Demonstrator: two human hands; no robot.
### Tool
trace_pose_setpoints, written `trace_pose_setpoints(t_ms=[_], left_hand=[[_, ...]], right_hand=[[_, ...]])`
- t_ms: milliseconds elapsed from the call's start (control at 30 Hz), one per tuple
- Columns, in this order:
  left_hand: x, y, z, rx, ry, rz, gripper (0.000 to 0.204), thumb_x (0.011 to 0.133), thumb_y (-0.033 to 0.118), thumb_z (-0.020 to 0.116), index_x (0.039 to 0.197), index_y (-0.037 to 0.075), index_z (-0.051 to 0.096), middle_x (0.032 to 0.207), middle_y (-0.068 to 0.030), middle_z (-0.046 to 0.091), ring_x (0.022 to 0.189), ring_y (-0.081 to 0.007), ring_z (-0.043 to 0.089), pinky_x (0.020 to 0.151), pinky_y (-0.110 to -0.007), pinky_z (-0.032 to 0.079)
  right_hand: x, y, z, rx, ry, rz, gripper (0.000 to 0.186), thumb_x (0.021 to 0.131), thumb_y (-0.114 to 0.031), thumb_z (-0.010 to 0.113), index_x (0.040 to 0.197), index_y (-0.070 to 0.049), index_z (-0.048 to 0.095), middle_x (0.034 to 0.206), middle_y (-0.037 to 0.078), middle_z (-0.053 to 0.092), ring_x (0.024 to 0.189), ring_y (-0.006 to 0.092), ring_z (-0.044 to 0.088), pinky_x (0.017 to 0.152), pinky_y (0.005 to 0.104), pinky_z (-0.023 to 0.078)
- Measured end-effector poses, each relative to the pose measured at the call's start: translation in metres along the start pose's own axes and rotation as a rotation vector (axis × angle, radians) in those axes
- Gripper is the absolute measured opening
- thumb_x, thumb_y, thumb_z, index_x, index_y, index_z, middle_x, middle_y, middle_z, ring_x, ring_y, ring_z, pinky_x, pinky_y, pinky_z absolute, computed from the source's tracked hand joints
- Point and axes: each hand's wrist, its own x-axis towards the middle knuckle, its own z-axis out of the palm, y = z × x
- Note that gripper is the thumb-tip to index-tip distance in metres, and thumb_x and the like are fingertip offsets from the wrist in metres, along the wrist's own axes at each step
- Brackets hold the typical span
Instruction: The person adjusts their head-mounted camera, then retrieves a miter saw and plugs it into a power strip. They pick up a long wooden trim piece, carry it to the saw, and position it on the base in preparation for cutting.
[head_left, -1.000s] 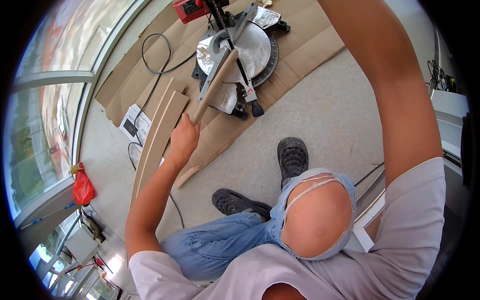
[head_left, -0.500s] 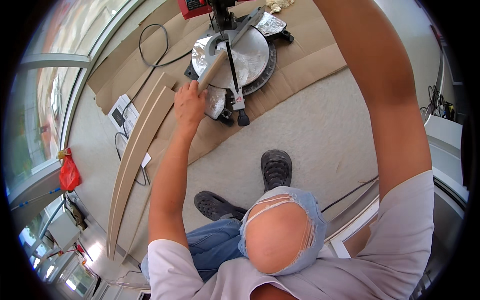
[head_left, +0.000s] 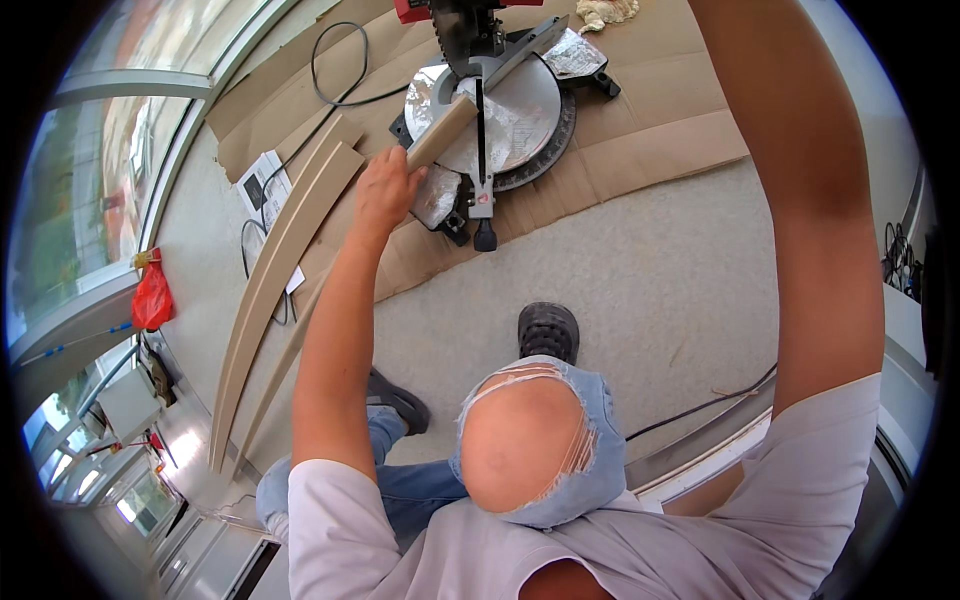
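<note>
A long, narrow beige strip [head_left: 442, 132] lies across the round silver table of a mitre saw [head_left: 545, 105]. Its end sits at the dark slot in that table. My left hand [head_left: 387, 192] is closed around the strip just left of the saw, and the strip seems to run back beneath my left forearm. Above the strip's end, the toothed blade [head_left: 453, 38] shows under the red and black saw head, apart from the strip. My right arm reaches up past the top edge on the right, so my right hand is out of view.
Flattened cardboard [head_left: 650, 150] lies under the saw. Left of my forearm lie more beige strips [head_left: 270, 275], a printed sheet [head_left: 262, 185] and a black cable [head_left: 365, 60]. A red plastic bag [head_left: 152, 293] hangs by the window. My dark shoe [head_left: 548, 330] stands below the saw.
The view has shifted, putting the saw further right. My left hand has turned slightly on the strip, with its thumb now showing. More of the blade shows. My left foot has drawn back.
</note>
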Motion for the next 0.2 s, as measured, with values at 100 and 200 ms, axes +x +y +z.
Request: trace_pose_setpoints(t_ms=[100, 200], left_hand=[[0.004, 0.002, -0.001, 0.024, -0.068, -0.015, 0.035, 0.087, 0.031, 0.072, 0.094, 0.002, 0.055, 0.098, -0.0179, 0.064, 0.097, -0.0377, 0.063, 0.084, -0.046, 0.05], [0.005, 0.0, 0.002, 0.02, -0.078, -0.035, 0.034, 0.086, 0.031, 0.074, 0.095, 0.003, 0.056, 0.099, -0.0186, 0.065, 0.098, -0.0378, 0.063, 0.084, -0.046, 0.05]], right_hand=[[0.022, 0.007, 0.008, 0.202, -0.023, 0.065, 0.037, 0.089, -0.034, 0.056, 0.103, -0.001, 0.065, 0.088, 0.019, 0.069, 0.073, 0.0259, 0.066, 0.075, 0.0447, 0.052], [0.021, 0.009, 0.009, 0.187, 0.001, 0.085, 0.04, 0.089, -0.034, 0.057, 0.112, -0.001, 0.063, 0.093, 0.019, 0.07, 0.076, 0.0262, 0.066, 0.08, 0.0463, 0.052]])
